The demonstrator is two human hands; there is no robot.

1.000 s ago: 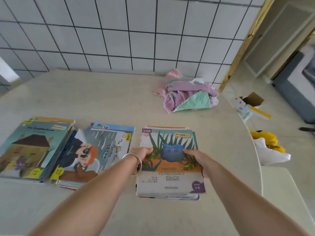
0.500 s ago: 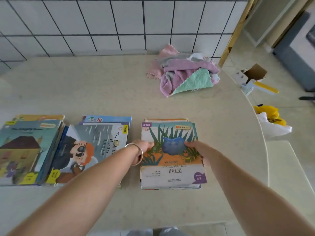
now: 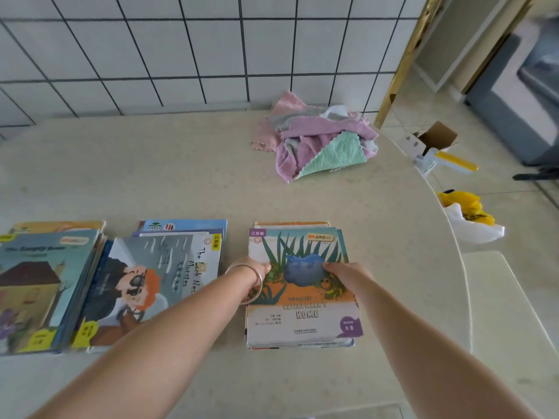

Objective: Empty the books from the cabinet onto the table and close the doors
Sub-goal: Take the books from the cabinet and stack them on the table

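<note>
On the desk (image 3: 181, 176), the caterpillar book stack (image 3: 302, 316), set just right of the Loch Ness stack (image 3: 157, 282), is gripped at both sides by the left hand (image 3: 257, 272) and right hand (image 3: 341, 272), so a careless release could fan the slippery covers sideways.

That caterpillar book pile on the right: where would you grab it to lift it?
Probably by its two long side edges, coming from the near side as the left hand and right hand do: the caterpillar book pile lies flat, with bare table either side.
</note>
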